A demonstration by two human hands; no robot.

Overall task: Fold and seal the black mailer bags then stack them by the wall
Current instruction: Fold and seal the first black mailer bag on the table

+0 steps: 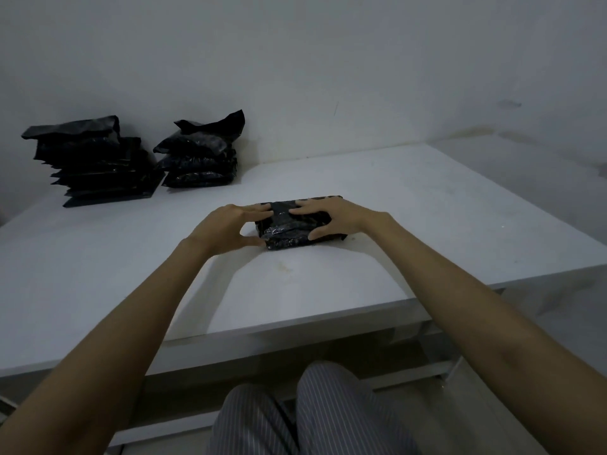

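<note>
A folded black mailer bag (pixel 285 228) lies on the white table (pixel 427 231) in the middle. My left hand (pixel 230 228) is at its left end, fingers stretched over the top edge and thumb against the near side. My right hand (pixel 328 215) lies on top of the bag with fingers spread flat and the thumb at the near edge. Two stacks of black mailer bags stand by the wall at the far left: a taller left stack (pixel 95 162) and a smaller right stack (pixel 200 159), each topped by a bag with its flap sticking up.
A grey wall (pixel 328 77) runs behind the table. The table's front edge (pixel 295 326) lies close to me, with my legs in striped trousers (pixel 315 412) below it. The table's right edge drops off at the far right.
</note>
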